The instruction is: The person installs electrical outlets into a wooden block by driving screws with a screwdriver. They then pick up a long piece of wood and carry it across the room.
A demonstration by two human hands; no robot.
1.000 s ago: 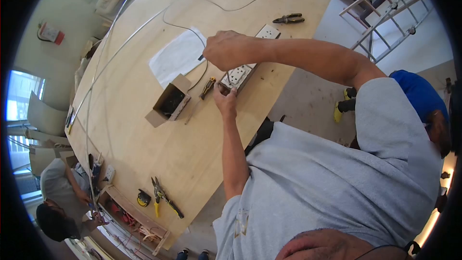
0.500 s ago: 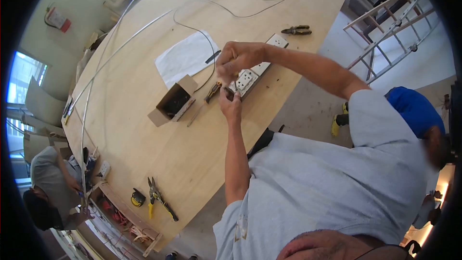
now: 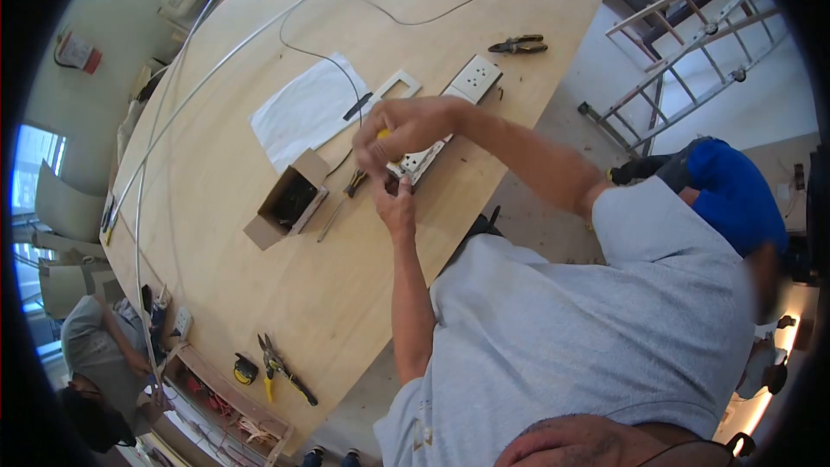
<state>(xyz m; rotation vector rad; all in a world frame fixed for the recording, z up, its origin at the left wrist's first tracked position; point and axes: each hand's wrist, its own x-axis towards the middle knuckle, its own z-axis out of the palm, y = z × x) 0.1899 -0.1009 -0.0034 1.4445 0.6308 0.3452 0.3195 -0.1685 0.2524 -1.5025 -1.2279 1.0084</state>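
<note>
Above the near end of a white socket strip point(image 3: 476, 78), my right hand point(image 3: 405, 128) is closed around a tool with a yellow handle point(image 3: 385, 133); its tip is hidden. Just below it, my left hand point(image 3: 398, 207) pinches the strip's near end, where an uncovered socket module point(image 3: 419, 161) shows. A loose white frame point(image 3: 406, 79) lies beyond my right hand. Left of my hands, a screwdriver point(image 3: 354, 184) rests beside an open cardboard box point(image 3: 292, 201) with dark contents. A thin cable runs past a white sheet point(image 3: 298, 117) bearing a black strip.
Pliers point(image 3: 519, 45) lie near the table's right edge. Snips point(image 3: 281, 369) and a tape measure point(image 3: 245, 368) lie at lower left. A person in grey point(image 3: 91, 337) is at far left, another in blue point(image 3: 735, 199) at right, near a ladder point(image 3: 683, 78).
The camera view has shifted, moving the table items mostly left. My right hand has turned, and the yellow handle now shows in it. The white frame has come into sight.
</note>
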